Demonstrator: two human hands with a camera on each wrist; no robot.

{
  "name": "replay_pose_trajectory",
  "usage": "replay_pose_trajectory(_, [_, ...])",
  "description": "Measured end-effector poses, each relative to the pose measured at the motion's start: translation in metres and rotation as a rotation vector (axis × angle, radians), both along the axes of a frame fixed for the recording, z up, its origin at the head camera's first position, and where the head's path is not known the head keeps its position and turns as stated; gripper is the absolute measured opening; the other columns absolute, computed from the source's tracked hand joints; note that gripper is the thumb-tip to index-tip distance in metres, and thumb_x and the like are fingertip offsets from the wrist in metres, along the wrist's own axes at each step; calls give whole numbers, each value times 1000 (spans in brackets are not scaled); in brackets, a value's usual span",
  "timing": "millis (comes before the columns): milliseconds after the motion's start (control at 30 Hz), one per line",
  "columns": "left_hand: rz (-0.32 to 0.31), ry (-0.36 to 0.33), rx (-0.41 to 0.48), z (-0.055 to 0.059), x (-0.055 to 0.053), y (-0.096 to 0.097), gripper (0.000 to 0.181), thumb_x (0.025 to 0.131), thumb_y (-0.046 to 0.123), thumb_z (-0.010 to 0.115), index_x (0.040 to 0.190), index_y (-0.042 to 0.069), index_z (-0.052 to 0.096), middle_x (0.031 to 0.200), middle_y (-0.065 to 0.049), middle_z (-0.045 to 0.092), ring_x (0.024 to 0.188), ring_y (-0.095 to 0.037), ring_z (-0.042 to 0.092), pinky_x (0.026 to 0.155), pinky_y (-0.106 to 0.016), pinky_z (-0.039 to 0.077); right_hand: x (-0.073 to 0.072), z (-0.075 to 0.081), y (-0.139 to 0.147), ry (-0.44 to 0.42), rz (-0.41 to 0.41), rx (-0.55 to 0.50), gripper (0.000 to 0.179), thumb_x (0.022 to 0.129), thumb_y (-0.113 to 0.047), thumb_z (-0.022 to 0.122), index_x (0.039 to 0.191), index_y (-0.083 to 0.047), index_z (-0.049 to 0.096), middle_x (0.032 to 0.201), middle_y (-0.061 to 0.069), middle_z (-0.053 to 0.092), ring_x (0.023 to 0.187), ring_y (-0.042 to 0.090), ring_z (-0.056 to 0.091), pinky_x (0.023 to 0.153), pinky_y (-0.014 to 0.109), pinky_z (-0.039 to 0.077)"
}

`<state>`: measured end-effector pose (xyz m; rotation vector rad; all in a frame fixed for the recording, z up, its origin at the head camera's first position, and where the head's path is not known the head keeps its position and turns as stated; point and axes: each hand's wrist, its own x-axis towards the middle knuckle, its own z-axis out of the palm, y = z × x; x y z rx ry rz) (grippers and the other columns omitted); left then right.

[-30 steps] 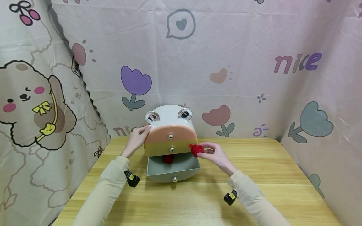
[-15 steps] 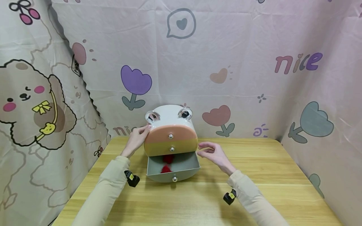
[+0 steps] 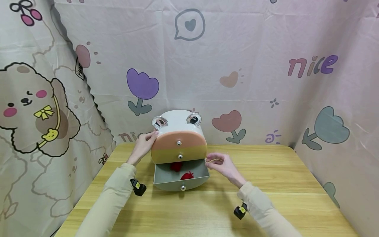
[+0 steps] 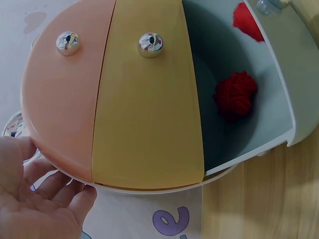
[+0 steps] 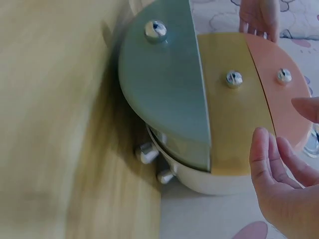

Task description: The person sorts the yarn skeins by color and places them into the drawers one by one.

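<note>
A small frog-faced cabinet [image 3: 177, 119] stands on the table, its bottom grey-green drawer [image 3: 168, 187] pulled out. Two red yarn balls lie in that drawer: one yarn ball [image 3: 176, 167] further back, the other yarn ball [image 3: 187, 176] by the front panel. The left wrist view shows the wound strands of the rear yarn ball [image 4: 237, 96]. My left hand [image 3: 143, 144] rests its fingers against the cabinet's upper left side. Beside the drawer's right side is my right hand [image 3: 223, 165], holding nothing; its fingers [image 5: 260, 154] are loosely bent in the right wrist view.
Above the pulled-out drawer, the yellow drawer [image 3: 165, 155] and the orange drawer [image 3: 165, 140] are closed, each with a silver knob. A printed curtain [image 3: 260, 42] hangs behind the wooden table [image 3: 266, 177] and along its sides.
My right hand has let go of a red yarn ball, which dropped into the drawer and rolled rightward along the front panel. That hand then sank slightly. My left hand has stayed put.
</note>
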<state>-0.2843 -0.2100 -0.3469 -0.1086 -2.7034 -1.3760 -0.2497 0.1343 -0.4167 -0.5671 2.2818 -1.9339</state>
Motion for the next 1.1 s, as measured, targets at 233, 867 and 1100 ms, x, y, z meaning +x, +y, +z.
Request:
replay_pose_trajectory(233, [-1,-9,6,0,1,1,62,107,47,41,153,6,39,161,-15,36,150,-41,34,121,-57,31,18,-17,-12,-25,-48,-25,35,88,-9,74,117,9,64,107,21,72,82,13,70,74,27,60])
replay_pose_trajectory(867, [-4,-19,19,2,2,0,62,106,48,41,153,7,39,162,-14,34,150,-40,32,121,-58,30,42,-48,-31,-40,-85,-114,27,90,-9,73,98,15,65,89,31,74,71,18,76,58,29,61])
replay_pose_trajectory(1100, [-2,-15,15,2,2,0,62,106,47,42,153,7,39,162,-13,34,150,-40,32,122,-58,30,46,-64,-44,-39,-64,-67,26,88,-7,75,97,16,67,92,33,73,71,20,77,66,41,64])
